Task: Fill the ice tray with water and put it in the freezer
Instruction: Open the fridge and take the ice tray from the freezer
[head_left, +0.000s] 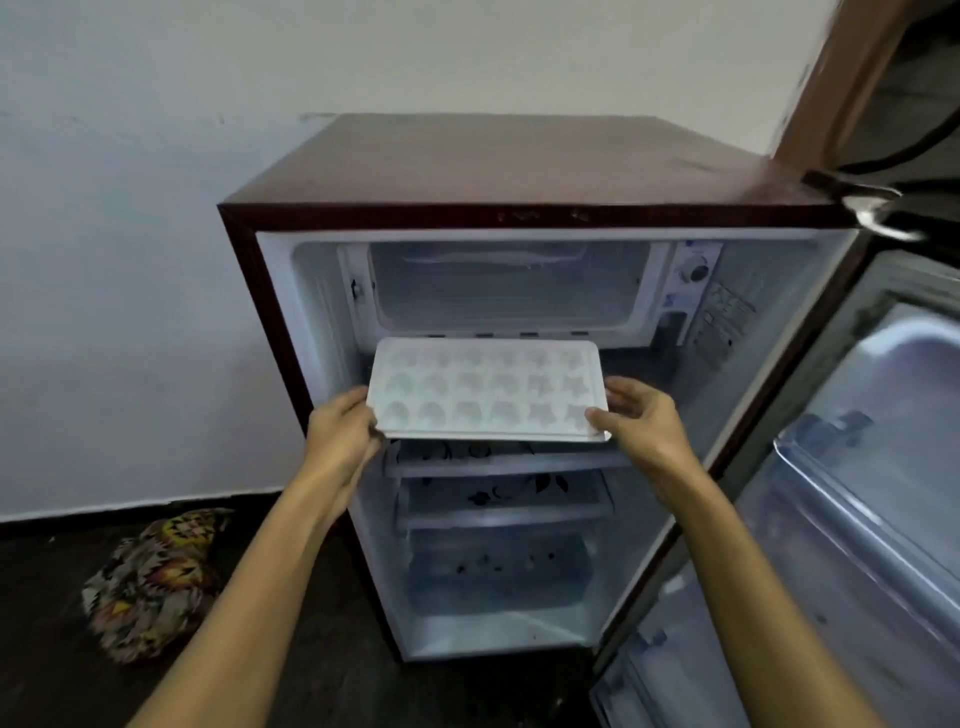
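Now both hands, left (345, 428) and right (641, 415), gripping ice tray (488, 389) ends, before open freezer compartment (506, 291), patterned cloth (153, 582) on floor.

Ice tray (487, 389): white, held level before the open fridge (519, 171), below the freezer compartment (506, 291).
Left hand (343, 431): grips left end.
Right hand (641, 415): grips right end.
Floor: patterned cloth bundle (150, 582), left.

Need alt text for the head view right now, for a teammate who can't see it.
Both hands, left hand and right hand, hold a white ice tray level by its short ends, just below the open freezer compartment of a small fridge. The fridge door stands open on the right.
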